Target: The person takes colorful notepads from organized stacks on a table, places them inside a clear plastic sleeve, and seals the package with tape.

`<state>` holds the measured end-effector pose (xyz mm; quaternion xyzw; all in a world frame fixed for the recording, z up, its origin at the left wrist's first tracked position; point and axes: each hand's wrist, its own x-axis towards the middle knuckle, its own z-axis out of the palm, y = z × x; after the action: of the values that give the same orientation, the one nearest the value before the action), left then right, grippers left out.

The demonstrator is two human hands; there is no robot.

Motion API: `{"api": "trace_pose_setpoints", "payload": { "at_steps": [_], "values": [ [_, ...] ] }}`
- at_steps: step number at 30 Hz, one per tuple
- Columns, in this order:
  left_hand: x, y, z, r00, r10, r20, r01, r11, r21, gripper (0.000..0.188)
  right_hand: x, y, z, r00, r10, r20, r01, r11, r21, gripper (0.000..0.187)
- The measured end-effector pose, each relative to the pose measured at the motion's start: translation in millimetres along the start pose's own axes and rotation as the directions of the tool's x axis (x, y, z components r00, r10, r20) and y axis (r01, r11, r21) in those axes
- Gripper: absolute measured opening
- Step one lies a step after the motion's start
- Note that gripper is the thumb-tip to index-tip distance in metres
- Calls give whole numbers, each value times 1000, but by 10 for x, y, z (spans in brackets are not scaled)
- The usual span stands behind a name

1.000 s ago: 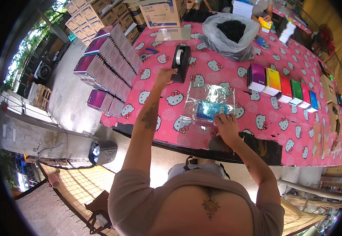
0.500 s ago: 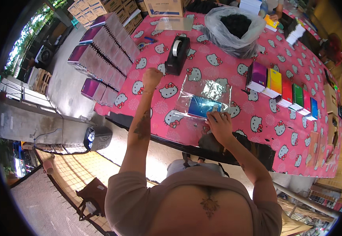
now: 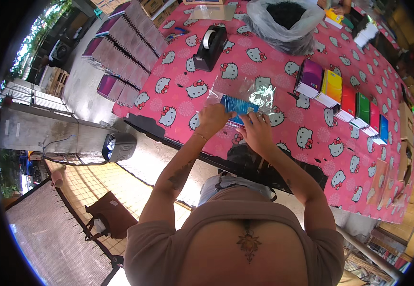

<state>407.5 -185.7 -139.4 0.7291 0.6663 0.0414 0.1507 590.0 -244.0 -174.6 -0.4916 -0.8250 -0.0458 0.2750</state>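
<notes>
A small blue spiral notebook (image 3: 239, 103) lies inside a clear plastic sleeve (image 3: 264, 90) on the pink patterned tablecloth. At its left end is my left hand (image 3: 212, 120), closed, with its fingertips meeting the cover; what is pinched there is too small to make out. My right hand (image 3: 258, 129) grips the notebook's near right part through the plastic, fingers bent over it. Beyond my left hand stands a black tape dispenser (image 3: 210, 53) with a roll of tape in it.
Spiral notebooks (image 3: 307, 80) in several colours stand in a row at right. Tall notebook stacks (image 3: 126, 52) line the left edge. A plastic bag (image 3: 259, 24) of black material sits at the back, near another person's hand (image 3: 342, 7). A dark bin (image 3: 121, 147) stands below the table.
My left hand has come from beside the tape dispenser down to the notebook's left end. My right hand remains on the notebook, slightly shifted. The whole view has tilted a little.
</notes>
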Motion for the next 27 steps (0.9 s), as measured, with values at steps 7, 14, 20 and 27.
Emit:
{"api": "trace_pose_setpoints", "payload": {
  "at_steps": [7,14,20,27],
  "values": [
    [-451,29,93,906,361,-221,-371,929,-5,37,371,369,75,975,77,207,-118,974,195,47],
    [-329,-35,62,711,406,-574,-656,678,-332,24,971,1253,-289,567,44,823,-799,272,536,68],
    [34,-391,260,937,214,-276,-348,639,-686,25,567,924,-384,689,255,679,-713,66,698,73],
    [1411,-1024,-367,780,79,-620,-434,783,-446,28,695,176,-1050,995,-94,15,84,941,328,23]
  ]
}}
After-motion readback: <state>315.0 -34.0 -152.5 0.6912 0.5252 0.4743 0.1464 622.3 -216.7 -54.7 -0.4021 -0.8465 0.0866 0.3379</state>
